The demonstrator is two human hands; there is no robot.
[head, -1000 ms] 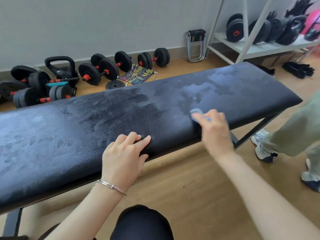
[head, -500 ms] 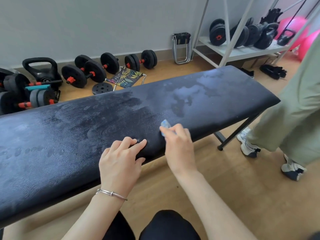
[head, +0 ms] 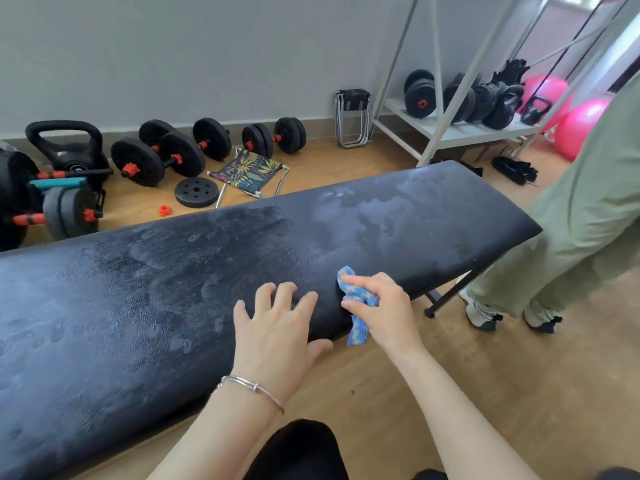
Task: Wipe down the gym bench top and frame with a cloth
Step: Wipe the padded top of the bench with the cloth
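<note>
**Cloth works the near edge of the gym bench**

Your right hand [head: 384,313] pinches a bunched blue cloth [head: 358,327] between thumb and curled fingers. It presses the cloth onto the rounded near edge of the black bench top [head: 156,289], and the cloth's tail hangs below that edge. Your left hand [head: 277,334] lies just beside it, fingers spread flat on the pad, holding nothing. Pale smears mark the pad toward the bench's right end and dull patches cover its left half, so the top looks only partly wiped. The next move calls for firm strokes along the pad, then a reach down to the frame leg [head: 457,289] under the bench's right end. Another person [head: 581,220] stands off that end, and dumbbells [head: 162,157] lie on the floor behind the bench.
</note>
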